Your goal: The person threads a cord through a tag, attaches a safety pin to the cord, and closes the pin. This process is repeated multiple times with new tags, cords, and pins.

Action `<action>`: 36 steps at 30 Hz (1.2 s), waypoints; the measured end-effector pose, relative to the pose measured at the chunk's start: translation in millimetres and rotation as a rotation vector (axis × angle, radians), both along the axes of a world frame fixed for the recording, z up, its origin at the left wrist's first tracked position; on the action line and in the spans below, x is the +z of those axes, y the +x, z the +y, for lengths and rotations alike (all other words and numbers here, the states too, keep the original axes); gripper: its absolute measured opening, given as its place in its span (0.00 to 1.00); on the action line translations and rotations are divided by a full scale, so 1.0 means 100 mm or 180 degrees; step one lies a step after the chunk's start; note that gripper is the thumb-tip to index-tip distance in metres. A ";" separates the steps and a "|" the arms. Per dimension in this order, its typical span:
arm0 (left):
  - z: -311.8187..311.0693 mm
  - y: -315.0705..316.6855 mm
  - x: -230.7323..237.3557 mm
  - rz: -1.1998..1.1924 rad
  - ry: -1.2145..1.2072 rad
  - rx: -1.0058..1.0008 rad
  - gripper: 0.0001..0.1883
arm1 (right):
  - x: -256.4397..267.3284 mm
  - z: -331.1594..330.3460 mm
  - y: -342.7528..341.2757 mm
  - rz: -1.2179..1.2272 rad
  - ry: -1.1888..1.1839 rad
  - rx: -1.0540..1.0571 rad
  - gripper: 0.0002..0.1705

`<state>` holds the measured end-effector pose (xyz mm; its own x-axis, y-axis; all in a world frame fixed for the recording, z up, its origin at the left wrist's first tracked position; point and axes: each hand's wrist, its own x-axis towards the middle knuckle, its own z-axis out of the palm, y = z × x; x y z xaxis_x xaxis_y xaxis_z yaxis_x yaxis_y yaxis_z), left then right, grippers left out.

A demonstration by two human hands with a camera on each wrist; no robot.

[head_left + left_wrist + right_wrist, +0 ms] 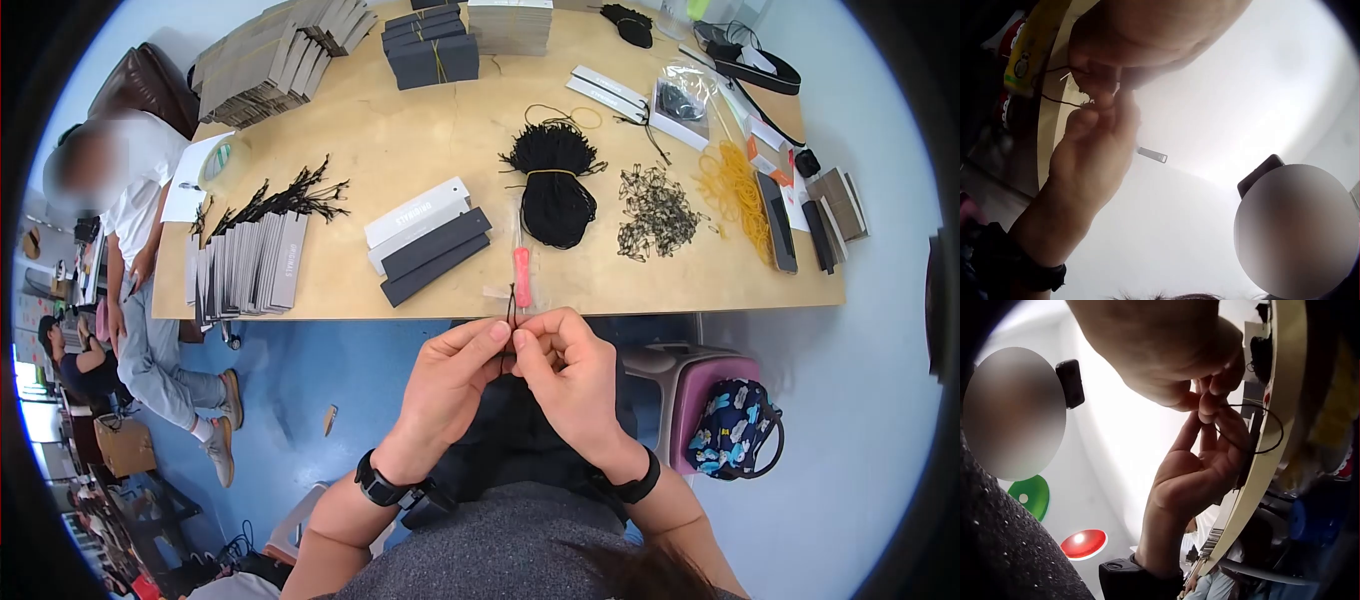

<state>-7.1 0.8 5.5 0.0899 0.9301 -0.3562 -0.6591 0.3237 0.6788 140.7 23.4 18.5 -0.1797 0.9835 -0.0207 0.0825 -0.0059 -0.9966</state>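
While both hands [447, 375] [572, 378] pinch black cord loop [1282, 430], stacked grey tags [291, 262] read "ORIGINALS".

Cord bundle [558, 212] lay on tabletop [400, 140] between boxes [436, 256] (left) and clip pile [657, 215] (right); rubber bands [738, 195], right of clip pile; held cord [512, 302], before cord bundle.

Left hand [445, 385] and right hand [572, 385] bare, likewise forearms [345, 525]. Left wrist: black band [376, 484], boxy black housing [428, 498] attached. Right wrist: black strap [640, 482]. Top [490, 545]: dark grey, pale flecks visible in right wrist view. Lower garment [505, 425]: black, cut unclear. Loose hair [655, 575] over top.
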 end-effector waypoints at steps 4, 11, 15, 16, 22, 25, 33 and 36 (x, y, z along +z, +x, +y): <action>0.00 0.04 -0.02 -0.0005 -0.0068 0.0097 0.12 | -0.02 0.00 0.02 -0.0318 0.0366 0.0028 0.04; 0.04 -0.10 -0.02 0.0461 0.0168 0.0150 0.08 | 0.17 0.09 0.21 -0.0998 0.0982 0.0465 0.10; 0.03 -0.13 0.03 0.0618 0.0339 -0.0085 0.07 | 0.27 0.27 0.33 -0.1189 0.1480 0.0482 0.11; 0.03 -0.14 0.04 0.0647 0.0363 -0.0161 0.07 | 0.29 0.31 0.34 -0.1161 0.1671 0.0599 0.11; -0.02 -0.15 0.15 0.1101 0.0048 -0.0387 0.06 | 0.15 0.42 0.38 -0.0855 0.1430 0.1112 0.08; -0.04 -0.13 0.11 0.1012 -0.0015 -0.0340 0.05 | 0.16 0.39 0.41 -0.0735 0.1216 0.1200 0.07; -0.03 -0.14 0.09 0.0633 -0.0084 -0.0414 0.05 | 0.17 0.34 0.42 -0.0739 0.1259 0.0938 0.07; -0.02 -0.13 0.09 0.0638 -0.0069 -0.0462 0.05 | 0.07 0.38 0.42 -0.0711 0.1548 0.1107 0.06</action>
